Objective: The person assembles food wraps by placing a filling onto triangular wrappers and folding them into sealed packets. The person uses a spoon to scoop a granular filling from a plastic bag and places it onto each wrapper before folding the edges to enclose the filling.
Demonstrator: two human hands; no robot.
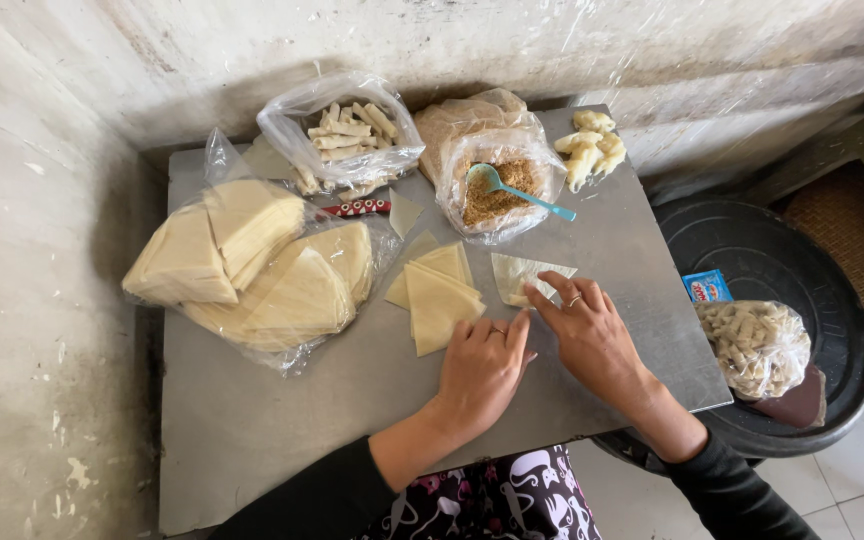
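Both hands lie flat and empty mid-table: the left hand point(482, 365) beside pale triangular dough sheets point(437, 300), the right hand point(592, 335) fingertips on a thin translucent wrapper point(517, 275) on the grey metal table point(282, 420).

Grey metal tabletop point(252, 420) sits in a corner btw two worn, stained whitewashed walls: one at 9 o'clock point(22, 300), one at 12 point(452, 40). White tiled floor point(852, 480) at 4-5 o'clock, woven mat point(852, 215) at 3. Soft daylight, dark shadow w/in the corner.

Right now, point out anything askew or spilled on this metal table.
Nothing is spilled. The loose wrappers lie fanned unevenly beside the left hand, and the turquoise spoon stands tilted in the filling bag. Right hand presses one wrapper flat.
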